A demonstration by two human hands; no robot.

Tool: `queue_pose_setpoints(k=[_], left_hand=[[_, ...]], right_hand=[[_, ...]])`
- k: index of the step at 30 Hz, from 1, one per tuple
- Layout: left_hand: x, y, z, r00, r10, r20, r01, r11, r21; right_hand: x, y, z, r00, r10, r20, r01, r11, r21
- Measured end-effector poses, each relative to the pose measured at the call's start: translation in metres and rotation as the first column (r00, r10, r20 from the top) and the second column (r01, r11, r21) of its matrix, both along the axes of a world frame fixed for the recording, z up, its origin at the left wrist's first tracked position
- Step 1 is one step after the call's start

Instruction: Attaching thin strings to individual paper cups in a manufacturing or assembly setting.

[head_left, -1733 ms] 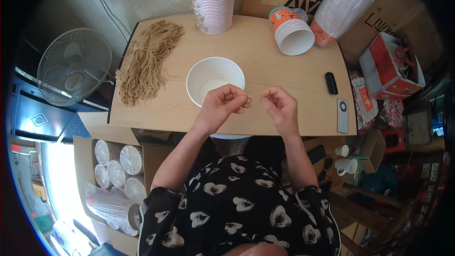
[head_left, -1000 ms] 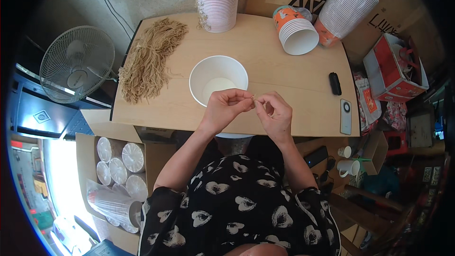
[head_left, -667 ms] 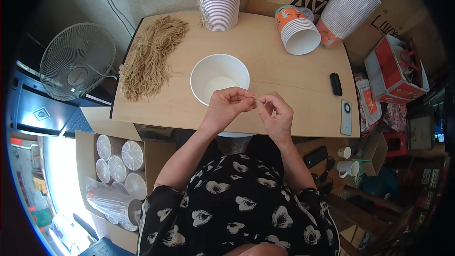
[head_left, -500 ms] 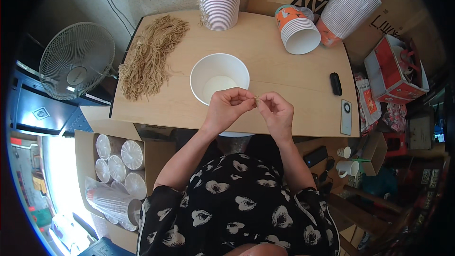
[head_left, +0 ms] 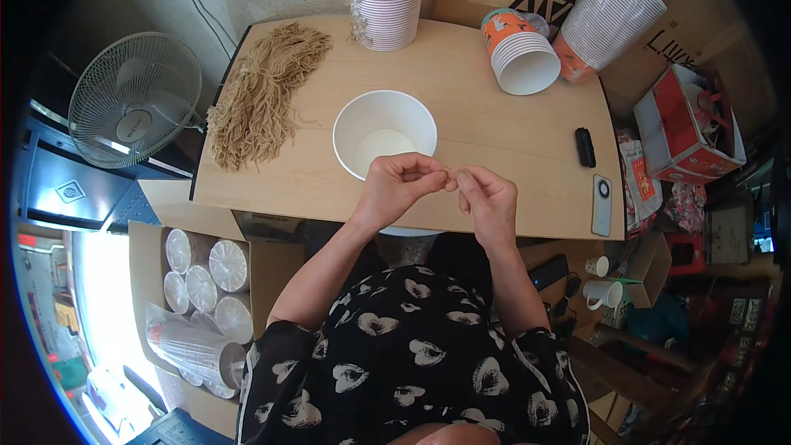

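My left hand (head_left: pixel 397 189) and my right hand (head_left: pixel 489 204) meet fingertip to fingertip at the near right rim of a white paper bucket (head_left: pixel 346 142). Both are closed in a pinch on a thin bit of tan string (head_left: pixel 449 171), mostly covered by the fingers. The bucket stands upright with its mouth facing up, and my left hand covers part of its near rim. To the far left lies a loose bundle of tan strings (head_left: pixel 265 95). Behind the bucket rises a stack of nested paper buckets (head_left: pixel 386 12), with tan strings hanging down its left side.
More nested buckets (head_left: pixel 527 66) lie tilted at the far right, beside a plastic-wrapped stack (head_left: pixel 610 16). A phone (head_left: pixel 602 204) and a black object (head_left: pixel 584 147) rest near the table's right edge. A fan (head_left: pixel 134 99) stands left, above a carton (head_left: pixel 259 276) of wrapped stacks.
My right hand has shifted slightly right, its fingers turning while staying close to the left fingertips. The left hand has hardly moved. The whole view has shifted a little.
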State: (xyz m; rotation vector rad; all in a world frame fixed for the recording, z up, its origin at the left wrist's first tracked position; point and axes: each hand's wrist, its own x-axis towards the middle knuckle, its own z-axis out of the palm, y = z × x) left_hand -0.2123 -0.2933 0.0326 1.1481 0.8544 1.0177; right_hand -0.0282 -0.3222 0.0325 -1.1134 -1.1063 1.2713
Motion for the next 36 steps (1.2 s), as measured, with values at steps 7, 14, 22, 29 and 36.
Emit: queue_pose_setpoints(k=[7,14,22,29,36], left_hand=[[-0.007,0.004,0.002,0.994,-0.087,0.059,0.092,0.991,-0.093],[-0.005,0.002,0.007,0.991,-0.089,0.104,0.102,0.986,-0.130],[-0.007,0.001,0.004,0.991,-0.098,0.087,0.104,0.992,-0.068],[-0.007,-0.004,0.005,0.996,-0.083,0.034,0.084,0.996,-0.019],[-0.008,-0.005,0.006,0.995,-0.093,-0.022,0.093,0.996,0.002]], right_hand=[[0.006,0.008,0.005,0.999,-0.030,0.028,0.027,0.993,0.113],[0.008,0.016,0.007,0.996,0.076,0.055,-0.075,0.997,-0.010],[0.015,0.014,0.007,0.961,0.275,-0.010,-0.275,0.960,-0.053],[0.018,0.014,0.007,0.952,0.306,-0.011,-0.306,0.950,-0.055],[0.023,0.014,0.001,0.940,0.341,-0.023,-0.342,0.938,-0.047]])
